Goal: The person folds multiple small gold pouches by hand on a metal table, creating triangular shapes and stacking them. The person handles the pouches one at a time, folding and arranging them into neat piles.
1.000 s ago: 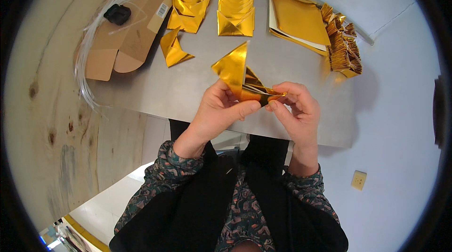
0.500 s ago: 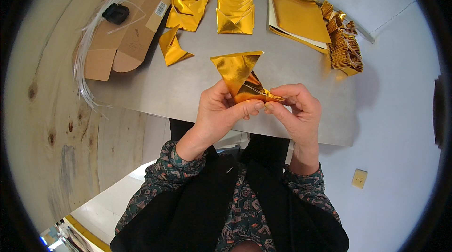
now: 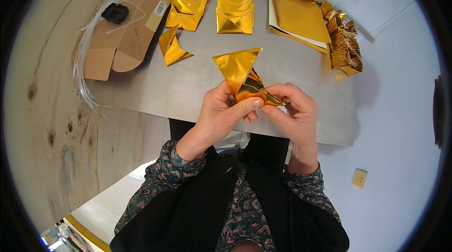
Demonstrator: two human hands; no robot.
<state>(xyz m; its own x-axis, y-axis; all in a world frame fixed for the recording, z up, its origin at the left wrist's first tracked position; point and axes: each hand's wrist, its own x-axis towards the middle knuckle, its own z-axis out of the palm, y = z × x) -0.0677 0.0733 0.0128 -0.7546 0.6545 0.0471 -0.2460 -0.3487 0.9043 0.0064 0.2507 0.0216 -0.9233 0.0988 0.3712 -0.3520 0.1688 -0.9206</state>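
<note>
Apparently half-folded, one pointed gold-foil paper (image 3: 237,67) sits pinched by my left hand (image 3: 220,110) and right hand (image 3: 295,107), folded gold-foil pieces (image 3: 235,25) top-centre.

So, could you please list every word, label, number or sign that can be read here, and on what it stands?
Barcode label on the box: too small to read.
Marks on the box: handwritten, too faint to read surely.
Held gold paper: no text visible.

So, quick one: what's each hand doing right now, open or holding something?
Left hand: closed, holding the left side of the folded gold sheet.
Right hand: closed, fingers pinching that same sheet's right end.
</note>
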